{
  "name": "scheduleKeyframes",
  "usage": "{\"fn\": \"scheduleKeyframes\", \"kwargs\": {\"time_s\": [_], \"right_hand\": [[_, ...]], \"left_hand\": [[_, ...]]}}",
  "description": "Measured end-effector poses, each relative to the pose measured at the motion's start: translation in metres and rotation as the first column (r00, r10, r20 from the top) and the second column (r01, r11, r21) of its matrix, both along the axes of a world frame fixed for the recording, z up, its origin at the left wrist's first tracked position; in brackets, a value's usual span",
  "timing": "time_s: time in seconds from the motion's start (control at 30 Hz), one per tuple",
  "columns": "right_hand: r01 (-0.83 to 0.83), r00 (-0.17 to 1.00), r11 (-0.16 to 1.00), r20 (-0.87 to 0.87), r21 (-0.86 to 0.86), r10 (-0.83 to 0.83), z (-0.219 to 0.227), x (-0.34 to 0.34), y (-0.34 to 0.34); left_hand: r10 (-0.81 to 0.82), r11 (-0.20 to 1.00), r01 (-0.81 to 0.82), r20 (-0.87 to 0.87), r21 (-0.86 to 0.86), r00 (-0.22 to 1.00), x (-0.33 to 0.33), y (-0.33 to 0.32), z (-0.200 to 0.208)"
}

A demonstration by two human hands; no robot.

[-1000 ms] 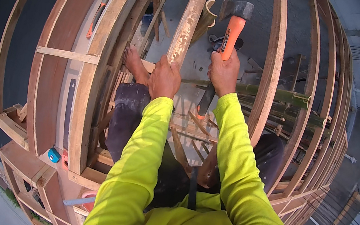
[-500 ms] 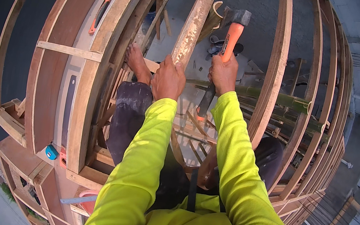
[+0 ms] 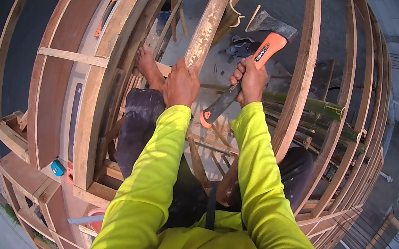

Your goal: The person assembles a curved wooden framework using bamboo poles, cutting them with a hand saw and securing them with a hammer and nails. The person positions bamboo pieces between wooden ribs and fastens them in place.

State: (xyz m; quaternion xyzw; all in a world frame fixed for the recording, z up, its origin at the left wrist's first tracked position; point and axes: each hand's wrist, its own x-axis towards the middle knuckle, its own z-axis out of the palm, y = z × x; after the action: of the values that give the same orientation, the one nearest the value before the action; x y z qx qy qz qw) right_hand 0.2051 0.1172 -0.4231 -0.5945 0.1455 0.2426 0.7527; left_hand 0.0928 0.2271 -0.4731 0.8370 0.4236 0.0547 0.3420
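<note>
Hands: right hand (image 3: 249, 82) clenched round axe (image 3: 268, 52) mid-handle, blade (image 3: 260, 22) far, facing left; left hand (image 3: 181, 85) grasping near part of pale-patched timber (image 3: 207, 37), left of axe. Bare foot (image 3: 150, 68) beyond, left. Hazards: loosened grip could drop axe through open frame (image 3: 301, 73); shifting timber could deflect blade toward left hand.

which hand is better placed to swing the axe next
Probably the right hand: it grips the axe, while the left hand holds the near part of the wooden beam.
</note>
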Motion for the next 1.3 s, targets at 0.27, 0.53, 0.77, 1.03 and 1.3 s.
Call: {"fn": "scheduleKeyframes", "kwargs": {"time_s": [0.27,0.53,0.77,1.03,1.3], "right_hand": [[-0.097,0.935,0.963,0.308,-0.251,0.174,0.004,-0.005,0.01],[-0.121,0.9,0.922,0.351,-0.368,0.258,-0.015,-0.001,0.015],[-0.154,0.872,0.911,0.381,-0.383,0.308,-0.03,0.006,0.013],[-0.118,0.711,0.943,0.637,-0.311,0.298,-0.029,0.01,0.0],[-0.087,0.975,0.97,0.218,0.229,0.036,-0.165,0.011,-0.046]], "left_hand": [[0.027,0.998,-0.033,0.1,0.056,0.995,-0.001,-0.003,0.016],[0.001,1.0,-0.001,-0.001,-0.009,1.0,-0.001,0.001,-0.002],[-0.022,0.989,0.013,-0.063,-0.15,0.998,0.001,0.002,0.012],[-0.22,0.952,-0.008,0.702,0.307,0.678,0.114,-0.015,0.128],[-0.61,0.532,0.303,0.11,0.791,0.785,0.179,-0.031,0.07]]}}
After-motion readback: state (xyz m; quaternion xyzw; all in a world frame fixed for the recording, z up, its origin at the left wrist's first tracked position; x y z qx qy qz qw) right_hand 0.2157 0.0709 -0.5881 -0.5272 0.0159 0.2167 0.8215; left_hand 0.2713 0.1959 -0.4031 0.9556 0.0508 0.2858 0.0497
